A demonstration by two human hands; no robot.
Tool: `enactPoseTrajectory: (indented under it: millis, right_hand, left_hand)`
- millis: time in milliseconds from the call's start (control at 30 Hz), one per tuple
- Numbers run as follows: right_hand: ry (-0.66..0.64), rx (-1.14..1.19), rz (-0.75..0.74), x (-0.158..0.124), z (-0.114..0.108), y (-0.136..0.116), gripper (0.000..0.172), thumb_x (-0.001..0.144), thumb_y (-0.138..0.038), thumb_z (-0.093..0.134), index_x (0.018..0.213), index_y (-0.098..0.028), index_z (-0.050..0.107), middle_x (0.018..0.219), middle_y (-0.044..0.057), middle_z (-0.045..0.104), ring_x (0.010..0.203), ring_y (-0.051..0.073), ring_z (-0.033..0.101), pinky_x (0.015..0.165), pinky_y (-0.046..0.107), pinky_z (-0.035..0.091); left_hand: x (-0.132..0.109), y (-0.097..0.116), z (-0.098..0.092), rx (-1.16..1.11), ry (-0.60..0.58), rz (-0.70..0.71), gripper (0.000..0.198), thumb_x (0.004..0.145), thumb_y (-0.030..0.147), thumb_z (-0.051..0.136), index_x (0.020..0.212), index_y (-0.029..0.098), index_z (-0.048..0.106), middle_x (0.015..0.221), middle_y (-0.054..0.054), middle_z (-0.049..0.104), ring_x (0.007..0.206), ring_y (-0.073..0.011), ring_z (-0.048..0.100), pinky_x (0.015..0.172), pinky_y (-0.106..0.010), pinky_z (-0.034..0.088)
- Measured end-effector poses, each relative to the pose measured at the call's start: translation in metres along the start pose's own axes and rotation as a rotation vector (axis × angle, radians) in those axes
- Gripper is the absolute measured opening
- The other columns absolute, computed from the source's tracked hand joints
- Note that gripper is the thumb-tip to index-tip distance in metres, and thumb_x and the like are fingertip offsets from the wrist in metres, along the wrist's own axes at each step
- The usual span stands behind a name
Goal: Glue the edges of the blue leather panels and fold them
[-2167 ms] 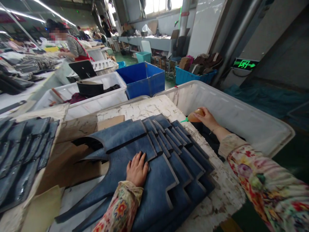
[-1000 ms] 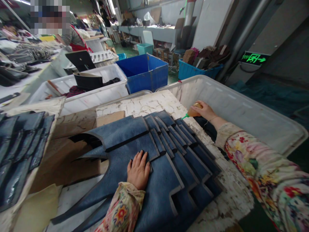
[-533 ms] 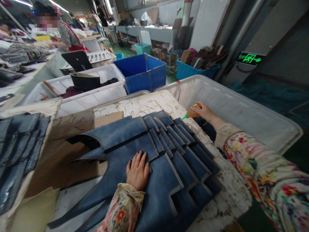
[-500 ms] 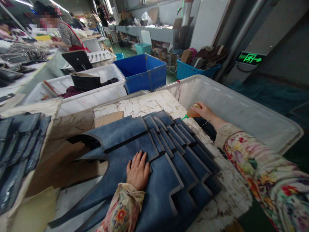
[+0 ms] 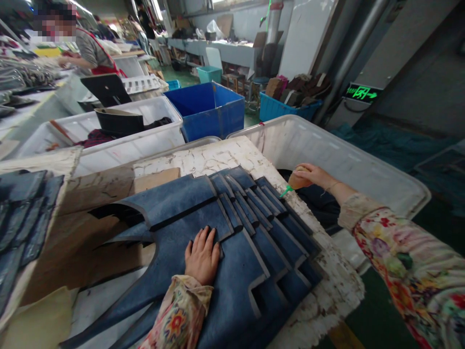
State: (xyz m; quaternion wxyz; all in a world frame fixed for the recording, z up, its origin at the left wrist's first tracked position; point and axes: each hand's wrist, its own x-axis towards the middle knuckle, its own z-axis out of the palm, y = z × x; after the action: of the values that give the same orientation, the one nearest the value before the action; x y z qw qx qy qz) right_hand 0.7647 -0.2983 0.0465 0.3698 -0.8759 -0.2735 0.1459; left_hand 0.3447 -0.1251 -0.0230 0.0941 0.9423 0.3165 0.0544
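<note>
Dark blue leather-like pieces point(image 5: 240, 261) lie fanned out in overlapping layers, their greyish edges showing in steps. My left hand point(image 5: 202, 254) rests flat on them, fingers stretched out and a little apart. My right hand point(image 5: 315, 175) is wrapped round a small squeeze bottle point(image 5: 298, 179) with amber-brown contents. Its thin green nozzle point(image 5: 286, 191) points down and left, close to the right-hand edges of the fanned pieces. From this view I cannot tell whether the tip touches them.
A worn, cracked white board point(image 5: 232, 150) carries the pieces. Beyond its right edge stands a large white tub point(image 5: 363, 165) with dark material inside. Behind are a blue bin point(image 5: 218, 114) and another white tub point(image 5: 134, 145). More dark blue pieces point(image 5: 25, 208) lie at left. A person point(image 5: 90, 51) works farther back.
My right hand has moved the bottle slightly down and right along the stepped edges. My left hand stays flat on the pieces. The whole view has shifted a little.
</note>
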Motion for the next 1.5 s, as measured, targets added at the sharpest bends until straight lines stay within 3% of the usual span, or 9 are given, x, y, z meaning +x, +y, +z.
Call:
enactPoseTrajectory:
  millis: [167,400,567,800,933,1100,1400,1500]
  right_hand:
    - [-0.016,-0.005,-0.029,-0.003,0.001,0.003,0.053,0.064,-0.058,0.060,0.101,-0.020,0.060,0.093,0.006,0.062,0.080,0.021,0.057,0.052,0.023,0.047]
    - [-0.060,0.057,0.019,-0.023,-0.015,0.014,0.052,0.066,-0.054,0.061,0.106,-0.021,0.057,0.098,0.007,0.061,0.079,0.021,0.058,0.048,0.023,0.048]
    - [0.026,0.004,-0.090,-0.026,-0.011,0.015,0.047,0.069,-0.054,0.059,0.102,-0.020,0.059,0.095,0.006,0.062,0.086,0.022,0.057,0.065,0.028,0.050]
    - [-0.030,-0.026,-0.172,-0.036,-0.014,0.030,0.050,0.070,-0.055,0.058,0.105,-0.020,0.058,0.101,0.006,0.062,0.094,0.025,0.056,0.083,0.037,0.046]
    - [-0.073,-0.031,-0.146,-0.043,-0.020,0.036,0.050,0.069,-0.055,0.057,0.106,-0.020,0.058,0.101,0.005,0.063,0.093,0.025,0.057,0.083,0.038,0.046]
    - [-0.024,-0.032,-0.162,-0.049,-0.018,0.038,0.049,0.069,-0.054,0.057,0.103,-0.020,0.058,0.098,0.006,0.063,0.092,0.026,0.057,0.082,0.039,0.046]
    - [-0.117,-0.015,-0.020,-0.091,-0.041,0.053,0.049,0.068,-0.055,0.058,0.103,-0.021,0.058,0.100,0.005,0.063,0.093,0.027,0.057,0.078,0.037,0.049]
    - [-0.107,-0.008,-0.052,-0.095,-0.041,0.055,0.050,0.069,-0.056,0.058,0.104,-0.021,0.058,0.102,0.005,0.062,0.095,0.026,0.057,0.082,0.038,0.048]
  left_hand:
    - [0.000,0.000,0.001,0.005,0.003,-0.007,0.045,0.090,0.033,0.031,0.133,0.024,0.038,0.139,-0.005,0.037,0.127,-0.0223,0.033,0.102,-0.048,0.029]
    - [0.001,-0.001,0.002,-0.007,-0.003,-0.015,0.045,0.090,0.034,0.029,0.133,0.024,0.038,0.140,-0.004,0.036,0.128,-0.0221,0.033,0.102,-0.049,0.029]
    - [0.001,0.000,0.000,-0.011,-0.018,-0.022,0.046,0.090,0.035,0.029,0.133,0.025,0.038,0.140,-0.004,0.036,0.128,-0.0217,0.032,0.103,-0.048,0.028]
    - [0.000,0.005,-0.004,-0.001,-0.003,-0.036,0.045,0.090,0.034,0.028,0.133,0.023,0.039,0.140,-0.004,0.036,0.129,-0.0201,0.031,0.104,-0.046,0.027]
    - [0.002,0.004,-0.003,-0.008,-0.031,-0.050,0.045,0.090,0.034,0.029,0.133,0.024,0.039,0.140,-0.004,0.035,0.129,-0.0204,0.031,0.103,-0.047,0.027]
    - [0.002,0.007,-0.006,-0.001,-0.020,-0.044,0.045,0.090,0.035,0.029,0.132,0.023,0.039,0.140,-0.004,0.036,0.128,-0.0201,0.031,0.103,-0.046,0.027]
    - [0.003,0.002,-0.003,-0.022,-0.061,-0.052,0.047,0.089,0.036,0.027,0.134,0.024,0.037,0.141,-0.004,0.034,0.130,-0.0207,0.029,0.104,-0.047,0.026]
    - [0.003,0.000,-0.002,-0.021,-0.049,-0.043,0.047,0.089,0.037,0.027,0.134,0.023,0.037,0.141,-0.005,0.034,0.129,-0.0212,0.029,0.103,-0.048,0.026]
